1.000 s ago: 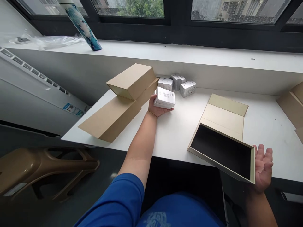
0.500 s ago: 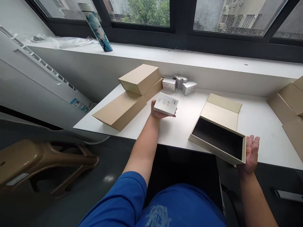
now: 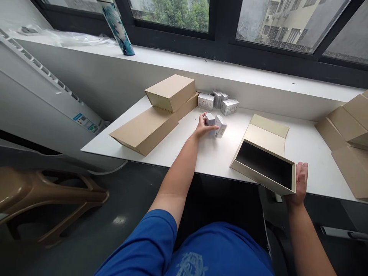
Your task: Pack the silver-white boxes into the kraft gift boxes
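My left hand reaches over the white table and grips two small white boxes standing on end on the tabletop. My right hand lies with fingers stretched out against the near right corner of an open beige gift box with a dark inside and its lid flap folded back. The box overhangs the table's front edge. More small white boxes sit in a cluster by the wall behind my left hand.
Closed tan boxes are stacked at the left of the table. Flat tan cartons lie at the right edge. A patterned bottle leans on the windowsill. A brown plastic stool lies on the floor at left.
My left hand carried the white boxes from the air down onto the table and stood them on end. The right hand stayed at the open box's corner.
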`<state>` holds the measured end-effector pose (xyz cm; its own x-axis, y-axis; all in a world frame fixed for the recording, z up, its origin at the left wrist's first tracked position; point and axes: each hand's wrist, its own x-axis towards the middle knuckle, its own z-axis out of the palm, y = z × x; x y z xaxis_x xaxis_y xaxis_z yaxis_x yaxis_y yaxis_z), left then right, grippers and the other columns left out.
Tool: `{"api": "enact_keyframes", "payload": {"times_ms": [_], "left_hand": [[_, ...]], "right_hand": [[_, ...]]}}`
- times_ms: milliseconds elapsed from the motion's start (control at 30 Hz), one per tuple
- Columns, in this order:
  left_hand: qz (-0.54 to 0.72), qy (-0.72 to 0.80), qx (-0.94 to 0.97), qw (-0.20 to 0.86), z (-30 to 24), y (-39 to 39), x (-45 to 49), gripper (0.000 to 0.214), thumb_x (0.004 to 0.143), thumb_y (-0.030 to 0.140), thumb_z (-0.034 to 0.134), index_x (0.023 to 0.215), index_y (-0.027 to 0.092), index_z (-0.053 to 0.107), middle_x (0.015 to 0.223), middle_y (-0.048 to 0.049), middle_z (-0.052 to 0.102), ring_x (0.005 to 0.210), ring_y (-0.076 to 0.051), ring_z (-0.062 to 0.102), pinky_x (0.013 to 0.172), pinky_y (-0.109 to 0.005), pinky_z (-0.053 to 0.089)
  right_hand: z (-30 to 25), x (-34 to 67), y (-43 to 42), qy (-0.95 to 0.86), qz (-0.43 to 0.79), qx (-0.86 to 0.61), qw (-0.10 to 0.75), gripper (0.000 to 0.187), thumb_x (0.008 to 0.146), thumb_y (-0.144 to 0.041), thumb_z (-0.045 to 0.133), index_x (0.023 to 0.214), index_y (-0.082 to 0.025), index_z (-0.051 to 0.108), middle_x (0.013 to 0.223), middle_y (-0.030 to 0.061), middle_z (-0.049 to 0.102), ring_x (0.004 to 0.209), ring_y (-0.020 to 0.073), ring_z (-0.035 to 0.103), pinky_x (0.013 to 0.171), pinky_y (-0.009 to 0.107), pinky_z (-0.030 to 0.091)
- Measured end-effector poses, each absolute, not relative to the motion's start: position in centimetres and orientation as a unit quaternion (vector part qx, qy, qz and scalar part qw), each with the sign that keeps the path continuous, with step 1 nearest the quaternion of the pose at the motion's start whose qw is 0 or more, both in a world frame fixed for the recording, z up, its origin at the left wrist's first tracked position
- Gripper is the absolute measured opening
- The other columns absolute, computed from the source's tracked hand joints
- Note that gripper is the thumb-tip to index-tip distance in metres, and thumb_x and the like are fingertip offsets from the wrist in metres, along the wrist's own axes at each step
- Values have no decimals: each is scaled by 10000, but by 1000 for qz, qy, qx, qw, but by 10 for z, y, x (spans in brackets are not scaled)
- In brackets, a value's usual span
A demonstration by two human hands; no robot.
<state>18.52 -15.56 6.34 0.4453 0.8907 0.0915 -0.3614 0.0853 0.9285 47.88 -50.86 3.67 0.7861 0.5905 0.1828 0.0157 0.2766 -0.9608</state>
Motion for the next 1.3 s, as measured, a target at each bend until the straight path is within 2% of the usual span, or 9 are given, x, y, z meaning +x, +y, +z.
{"api": "enact_keyframes", "payload": {"times_ms": [167,400,500,600,767,933,1067,1167,1300], "left_hand": [[471,224,477,707,78,-160,174,820,679,610,794,1351,202,558,1395,-173,668,1417,-408,592,1131,-530,516],[466,123,482,732,93,-165,167,888,719,747,653,1400,181,580,1493,-205,640,1389,-421,614,1161,-585,527],[478,267,581,602,88,-172,183,1143,614,675,838,1589,229,442,1652,-192,503,1523,-444,495,1274,-599,409],[398,372,718,433,83,-186,201,1367,521,562,973,1689,241,340,1752,-194,368,1621,-446,347,1343,-588,288],[188,399,850,287,97,-191,227,1231,670,603,874,1695,194,330,1702,-211,441,1596,-428,358,1374,-612,168],[84,401,873,267,110,-159,265,1152,475,548,977,1471,155,553,1512,-242,582,1545,-546,334,1294,-746,-164],[150,420,817,366,99,-140,292,1004,261,345,1035,1169,157,648,1331,-236,611,1468,-632,334,1276,-790,37],[155,415,810,385,92,-132,299,894,155,250,1031,945,212,612,1250,-171,614,1416,-606,400,1258,-742,221],[149,404,795,426,108,-131,296,855,124,246,1041,849,229,587,1133,-99,617,1287,-550,556,1183,-675,399]], "right_hand": [[40,477,-507,-248,183,-573,759,850,1039,-666,513,1740,-252,269,1874,76,140,1739,200,172,1440,471,97],[38,475,-509,-258,177,-574,757,786,1040,-652,493,1710,-272,341,1863,53,192,1739,210,174,1439,499,85],[36,477,-510,-271,173,-575,753,761,1041,-638,504,1701,-283,373,1852,45,237,1737,204,187,1442,469,106],[33,481,-511,-290,165,-567,753,739,1024,-618,533,1677,-292,415,1840,33,278,1737,195,182,1443,458,103],[29,484,-510,-298,159,-546,767,719,990,-599,585,1629,-288,474,1819,43,326,1728,205,224,1439,508,75],[30,480,-509,-293,166,-537,774,756,967,-638,610,1622,-285,471,1822,55,317,1714,221,271,1438,524,101],[34,474,-509,-294,163,-545,769,817,947,-640,641,1647,-273,433,1838,66,278,1727,230,234,1442,531,95],[39,469,-509,-299,158,-554,761,824,933,-661,649,1637,-282,449,1829,71,301,1723,250,249,1438,552,107],[44,463,-507,-302,141,-544,770,768,910,-636,685,1565,-268,526,1766,87,428,1686,274,345,1427,587,137]]}}
